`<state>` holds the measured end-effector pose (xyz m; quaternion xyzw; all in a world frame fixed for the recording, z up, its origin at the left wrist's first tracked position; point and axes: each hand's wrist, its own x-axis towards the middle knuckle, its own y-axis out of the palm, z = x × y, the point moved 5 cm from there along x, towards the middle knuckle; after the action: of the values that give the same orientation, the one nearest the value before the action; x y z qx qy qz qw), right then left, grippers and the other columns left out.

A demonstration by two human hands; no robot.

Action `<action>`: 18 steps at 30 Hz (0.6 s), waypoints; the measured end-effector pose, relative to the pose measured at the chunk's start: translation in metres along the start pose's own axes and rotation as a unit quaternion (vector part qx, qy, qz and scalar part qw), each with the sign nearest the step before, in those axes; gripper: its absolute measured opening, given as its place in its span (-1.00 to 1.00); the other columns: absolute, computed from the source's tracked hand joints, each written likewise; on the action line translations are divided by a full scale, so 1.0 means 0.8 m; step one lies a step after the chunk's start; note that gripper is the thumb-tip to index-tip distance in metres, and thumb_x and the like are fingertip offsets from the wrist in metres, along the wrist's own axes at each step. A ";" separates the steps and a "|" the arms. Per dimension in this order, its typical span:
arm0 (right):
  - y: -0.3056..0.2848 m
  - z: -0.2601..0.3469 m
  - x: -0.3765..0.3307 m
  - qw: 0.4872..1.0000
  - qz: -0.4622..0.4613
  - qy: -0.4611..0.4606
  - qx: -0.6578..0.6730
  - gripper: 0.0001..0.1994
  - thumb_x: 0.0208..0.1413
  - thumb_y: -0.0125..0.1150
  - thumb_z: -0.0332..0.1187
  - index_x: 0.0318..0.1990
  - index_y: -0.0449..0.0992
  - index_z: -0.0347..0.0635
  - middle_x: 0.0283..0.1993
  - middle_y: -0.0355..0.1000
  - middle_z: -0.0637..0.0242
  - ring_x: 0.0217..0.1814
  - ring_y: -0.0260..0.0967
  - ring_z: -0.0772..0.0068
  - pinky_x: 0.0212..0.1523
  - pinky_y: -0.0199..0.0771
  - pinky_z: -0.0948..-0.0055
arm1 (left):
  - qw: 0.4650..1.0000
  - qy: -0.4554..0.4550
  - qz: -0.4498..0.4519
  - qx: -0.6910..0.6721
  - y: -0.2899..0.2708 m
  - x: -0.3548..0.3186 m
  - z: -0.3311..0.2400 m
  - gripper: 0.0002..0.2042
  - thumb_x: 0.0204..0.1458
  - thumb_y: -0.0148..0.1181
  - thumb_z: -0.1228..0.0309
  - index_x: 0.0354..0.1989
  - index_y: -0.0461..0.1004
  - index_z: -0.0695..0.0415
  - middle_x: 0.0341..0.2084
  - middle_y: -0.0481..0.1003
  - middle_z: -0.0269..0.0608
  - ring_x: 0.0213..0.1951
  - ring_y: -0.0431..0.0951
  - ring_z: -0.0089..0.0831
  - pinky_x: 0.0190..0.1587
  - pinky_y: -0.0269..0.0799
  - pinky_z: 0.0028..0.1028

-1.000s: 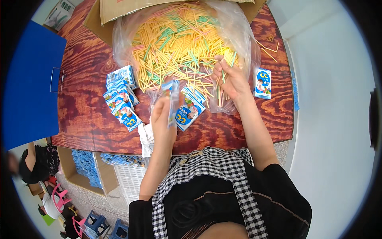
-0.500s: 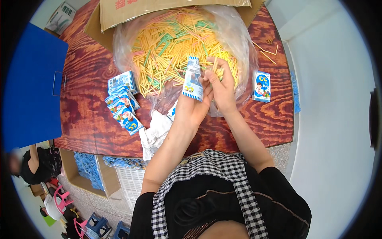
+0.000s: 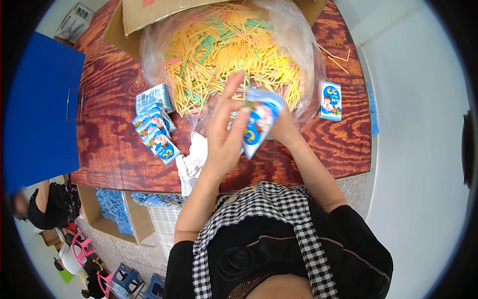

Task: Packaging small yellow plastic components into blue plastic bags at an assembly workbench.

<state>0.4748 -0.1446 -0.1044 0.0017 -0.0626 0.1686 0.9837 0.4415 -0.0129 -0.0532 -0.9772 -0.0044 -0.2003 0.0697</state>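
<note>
A small blue and white printed packet [image 3: 261,121], blurred by motion, hangs tilted over the table's near side. My right hand [image 3: 285,123] grips it from behind along its right edge, most of those fingers hidden by the packet. At the packet's left edge is my left hand [image 3: 224,135], thumb against or just over it and index finger stretched up and away. Beyond both hands, a clear plastic bag [image 3: 309,60] spreads open inside a cardboard box [image 3: 169,14]. Loose thin sticks [image 3: 234,45], yellow, orange, green and pink, fill the bag.
Several similar packets [image 3: 155,127] are piled left; another packet [image 3: 330,101] lies right, near broken sticks [image 3: 338,65]. A white cloth [image 3: 191,163] lies by my left forearm. A blue panel [image 3: 42,109] borders the left side. Below the table stands a box of blue wrappers [image 3: 113,209].
The packet has turned from its back to its printed front and passed from my left hand to my right. Sticks no longer show in my right hand. My left index finger has stretched out.
</note>
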 end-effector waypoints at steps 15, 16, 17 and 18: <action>0.013 0.020 -0.005 0.998 -0.002 -0.055 0.025 -0.84 0.29 -0.04 -0.39 -0.23 0.44 -0.25 -0.28 0.44 0.30 -0.18 0.38 0.55 -0.10 0.36 0.54 | 0.856 -0.266 -0.099 -0.432 -0.020 -0.071 0.062 -0.82 0.22 -0.04 0.42 -0.15 0.42 0.25 0.18 0.27 0.10 0.27 0.21 -0.12 0.27 0.15 -0.13; 0.016 0.020 -0.005 0.998 -0.001 -0.055 0.025 -0.84 0.29 -0.04 -0.39 -0.23 0.44 -0.25 -0.28 0.44 0.30 -0.18 0.38 0.55 -0.10 0.36 0.54 | 0.790 -0.316 -0.104 -0.515 -0.009 -0.072 0.063 -0.79 0.22 -0.04 0.39 -0.11 0.41 0.27 0.18 0.26 0.14 0.27 0.21 -0.06 0.28 0.15 -0.11; 0.019 0.021 -0.006 0.998 -0.009 -0.056 0.025 -0.85 0.28 -0.04 -0.41 -0.24 0.44 -0.26 -0.27 0.44 0.28 -0.16 0.38 0.51 -0.07 0.35 0.52 | 0.713 -0.361 -0.106 -0.591 0.003 -0.075 0.065 -0.75 0.23 -0.05 0.36 -0.08 0.39 0.30 0.17 0.25 0.18 0.26 0.20 0.00 0.29 0.16 -0.09; 0.021 0.022 -0.007 0.998 -0.016 -0.057 0.024 -0.85 0.27 -0.05 -0.42 -0.24 0.45 -0.27 -0.27 0.44 0.27 -0.14 0.38 0.48 -0.05 0.34 0.51 | 0.702 -0.341 -0.093 -0.618 0.007 -0.073 0.065 -0.70 0.23 -0.06 0.33 -0.05 0.37 0.33 0.14 0.26 0.24 0.26 0.19 0.06 0.31 0.13 -0.05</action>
<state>0.4619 -0.1313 -0.0878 0.0360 -0.1148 0.1536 0.9808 0.4079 -0.0102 -0.1242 -0.7972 0.0064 0.1836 -0.5751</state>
